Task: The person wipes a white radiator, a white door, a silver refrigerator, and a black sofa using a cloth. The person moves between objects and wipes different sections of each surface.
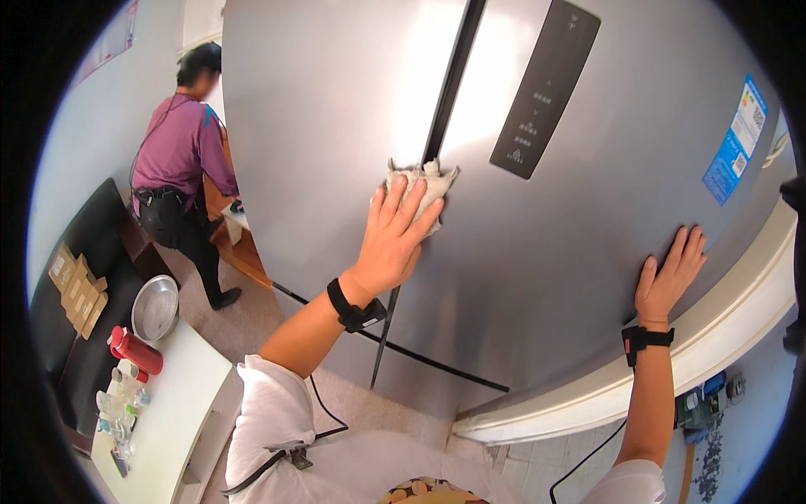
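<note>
A large silver-grey refrigerator [327, 109] fills the middle of the view, with a dark vertical seam between its doors. My left hand [389, 245] presses a crumpled light-grey cloth [442, 182] against the door front, at the lower end of the seam's wide dark strip. Its fingers lie over the cloth, which bunches up beyond the fingertips. Further right, my right hand [668, 277] rests against the refrigerator near its right edge, fingers stretched out and holding nothing. Each wrist wears a black band.
A dark control panel [546, 88] and a blue-white label [735, 139] are on the refrigerator. At left, another person [175, 151] stands beyond a black sofa [92, 227]. A white table [180, 378] bears a red jug [137, 349], metal basin [155, 308] and several small containers. A pale door frame [588, 401] curves at right.
</note>
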A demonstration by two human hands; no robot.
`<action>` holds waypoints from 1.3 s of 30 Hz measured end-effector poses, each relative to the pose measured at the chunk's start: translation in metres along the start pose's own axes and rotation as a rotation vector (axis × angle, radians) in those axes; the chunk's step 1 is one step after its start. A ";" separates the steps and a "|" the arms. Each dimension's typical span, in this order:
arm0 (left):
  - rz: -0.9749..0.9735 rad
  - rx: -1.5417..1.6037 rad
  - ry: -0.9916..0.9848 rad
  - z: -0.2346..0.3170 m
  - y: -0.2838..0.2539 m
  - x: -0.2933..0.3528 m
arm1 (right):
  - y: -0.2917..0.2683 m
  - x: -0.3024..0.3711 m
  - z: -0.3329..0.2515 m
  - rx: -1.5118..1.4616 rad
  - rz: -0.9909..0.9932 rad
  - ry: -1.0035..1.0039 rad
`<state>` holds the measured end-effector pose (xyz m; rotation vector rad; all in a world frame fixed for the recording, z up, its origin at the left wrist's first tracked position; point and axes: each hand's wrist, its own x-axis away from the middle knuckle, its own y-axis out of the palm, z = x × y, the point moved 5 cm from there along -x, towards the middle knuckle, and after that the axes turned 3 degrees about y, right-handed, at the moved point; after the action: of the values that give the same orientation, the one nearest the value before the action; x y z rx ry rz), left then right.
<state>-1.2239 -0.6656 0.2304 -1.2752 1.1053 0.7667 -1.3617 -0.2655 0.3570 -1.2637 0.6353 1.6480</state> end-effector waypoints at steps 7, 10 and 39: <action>0.037 -0.077 0.137 -0.002 -0.041 -0.119 | -0.001 0.002 0.004 0.001 -0.006 0.013; 0.102 -0.098 0.198 -0.005 -0.060 -0.169 | -0.002 0.001 0.005 -0.006 -0.009 0.020; 0.290 -0.326 0.515 -0.031 -0.122 -0.362 | -0.003 0.002 0.006 -0.038 0.009 0.034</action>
<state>-1.2361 -0.6710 0.6136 -1.6651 1.6552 0.8844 -1.3620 -0.2590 0.3578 -1.3199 0.6338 1.6561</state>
